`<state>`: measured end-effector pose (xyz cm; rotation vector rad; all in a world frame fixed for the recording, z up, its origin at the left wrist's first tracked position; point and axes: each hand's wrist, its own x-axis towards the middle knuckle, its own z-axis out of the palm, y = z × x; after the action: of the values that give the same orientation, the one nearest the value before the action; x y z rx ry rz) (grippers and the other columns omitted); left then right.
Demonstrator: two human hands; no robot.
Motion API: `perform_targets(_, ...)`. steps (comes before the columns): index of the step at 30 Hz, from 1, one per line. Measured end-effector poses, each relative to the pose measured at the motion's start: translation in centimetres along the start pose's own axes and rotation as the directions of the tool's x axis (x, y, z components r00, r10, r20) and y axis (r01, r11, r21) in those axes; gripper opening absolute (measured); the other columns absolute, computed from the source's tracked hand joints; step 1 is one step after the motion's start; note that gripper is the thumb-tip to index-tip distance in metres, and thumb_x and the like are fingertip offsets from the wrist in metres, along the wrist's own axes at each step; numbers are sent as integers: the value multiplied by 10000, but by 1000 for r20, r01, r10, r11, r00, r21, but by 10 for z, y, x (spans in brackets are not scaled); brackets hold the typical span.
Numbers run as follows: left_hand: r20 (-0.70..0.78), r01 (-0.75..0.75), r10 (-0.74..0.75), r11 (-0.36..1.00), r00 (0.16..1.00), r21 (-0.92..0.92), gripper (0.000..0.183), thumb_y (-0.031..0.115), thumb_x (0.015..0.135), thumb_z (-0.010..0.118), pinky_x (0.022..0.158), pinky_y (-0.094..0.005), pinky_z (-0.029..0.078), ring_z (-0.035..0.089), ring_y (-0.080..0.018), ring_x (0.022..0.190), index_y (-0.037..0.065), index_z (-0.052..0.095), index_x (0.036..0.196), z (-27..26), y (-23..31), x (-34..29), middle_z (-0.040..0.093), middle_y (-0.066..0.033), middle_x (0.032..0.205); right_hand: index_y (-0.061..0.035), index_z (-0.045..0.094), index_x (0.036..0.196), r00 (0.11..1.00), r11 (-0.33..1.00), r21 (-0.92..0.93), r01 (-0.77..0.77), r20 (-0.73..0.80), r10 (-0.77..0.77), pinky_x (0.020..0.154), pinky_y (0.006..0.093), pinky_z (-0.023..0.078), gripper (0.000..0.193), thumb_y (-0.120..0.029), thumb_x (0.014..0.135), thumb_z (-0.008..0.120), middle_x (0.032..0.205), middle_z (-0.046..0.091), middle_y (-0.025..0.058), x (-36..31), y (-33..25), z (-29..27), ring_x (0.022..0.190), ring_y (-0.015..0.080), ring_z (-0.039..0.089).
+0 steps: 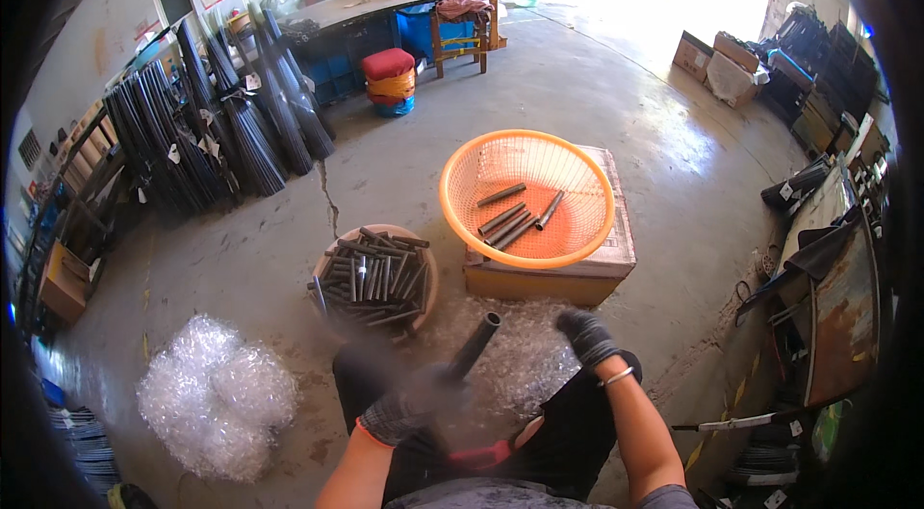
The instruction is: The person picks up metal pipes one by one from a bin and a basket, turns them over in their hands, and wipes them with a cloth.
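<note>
- My left hand (397,413) is wrapping its gloved fingers around the lower part of a dark tube (474,347) — blur is smearing the fingertips, so I am not making out each one.
- That tube is slanting up and to the right over my lap, its hollow upper end showing clearly while its lower end is disappearing into the glove and the haze.
- My right hand (587,338), gloved too, is hovering near my right knee, fingers loosely bent and well apart from the tube; its palm is facing away, so I cannot tell whether it is pinching anything small.
- Crumpled clear film (520,350) is lying beyond my lap, partly covered by the tube and my legs.
- Ahead to the left, a round tub (430,280) is holding a jumble of short dark tubes (380,268); a dark smudge is veiling its near edge.
- Ahead to the right, an orange basket (527,262) is sitting on a cardboard box (539,286), hiding much of its top — a few dark pieces (505,225) are lying inside.
- Something reddish (481,456) is showing between my legs, too blurred for me to name.
</note>
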<state>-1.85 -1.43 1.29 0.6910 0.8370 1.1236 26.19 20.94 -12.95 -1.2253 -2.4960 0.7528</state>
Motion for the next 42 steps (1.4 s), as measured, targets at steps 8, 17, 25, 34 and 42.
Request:
perform_targets(8,41,-4,13,976,999,-218,334,63,799,636,768,-349,482,583,-198,858,3,531,1110,4,-11,15,583,-82,982,-106,345,1328,904,764,631,-136,395,-165,691,285,489,780,-69,667,756,851,615,79,-19,-165,-73,686,129,555)
perform_targets(17,-56,-201,204,979,977,43,283,88,808,626,805,-338,470,585,-214,919,2,556,1068,-18,-17,-3,587,-101,1036,-19,609,920,928,837,451,309,48,-369,702,352,472,133,-104,819,590,845,614,157,-19,-177,-68,801,305,590)
perform_targets(25,-264,-448,627,737,733,506,268,184,812,645,804,-346,474,591,-242,879,6,578,1000,-20,11,14,608,-137,977,-69,634,828,988,994,-87,61,-134,-72,669,400,458,90,-78,769,566,798,616,159,-20,-42,-38,769,345,582)
perform_targets(34,-365,-186,312,921,877,341,198,19,809,610,803,-274,475,584,-150,871,10,575,1004,35,2,23,615,-73,953,-91,298,1351,978,615,787,-47,161,-131,692,264,488,818,2,672,745,1229,493,83,-23,-166,-79,727,85,525)
perform_targets(42,-358,-502,627,774,692,386,223,94,806,639,793,-299,475,580,-184,866,15,560,998,-20,0,17,604,-98,970,-9,605,1012,991,623,781,-45,113,-70,807,286,462,181,-67,841,592,902,646,79,-22,-152,-37,890,143,573)
